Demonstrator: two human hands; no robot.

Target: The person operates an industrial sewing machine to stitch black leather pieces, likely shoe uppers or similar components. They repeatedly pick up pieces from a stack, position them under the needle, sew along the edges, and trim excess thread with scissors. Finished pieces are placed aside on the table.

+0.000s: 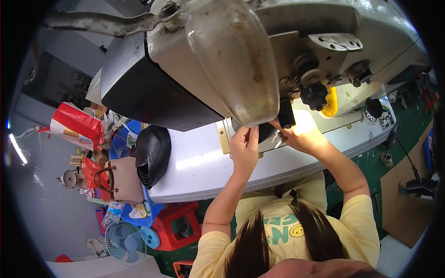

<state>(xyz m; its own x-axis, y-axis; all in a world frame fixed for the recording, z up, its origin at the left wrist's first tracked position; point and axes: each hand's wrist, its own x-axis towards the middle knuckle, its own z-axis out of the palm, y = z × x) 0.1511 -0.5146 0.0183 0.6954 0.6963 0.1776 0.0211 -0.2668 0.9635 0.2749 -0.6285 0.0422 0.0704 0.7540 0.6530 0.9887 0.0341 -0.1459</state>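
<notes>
Packages and labels we see

Far to the left of our left hand stands a red and white bag-like package; beyond our right hand, a small black-and-white label panel sits on the machine.

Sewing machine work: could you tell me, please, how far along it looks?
Done: nothing finished can be seen on the white table. In hand: the left hand and right hand both press dark material under the head of the sewing machine, the needle area hidden by its housing. Left: a stack of black pieces lies at the table's left end, apart from both hands.
</notes>
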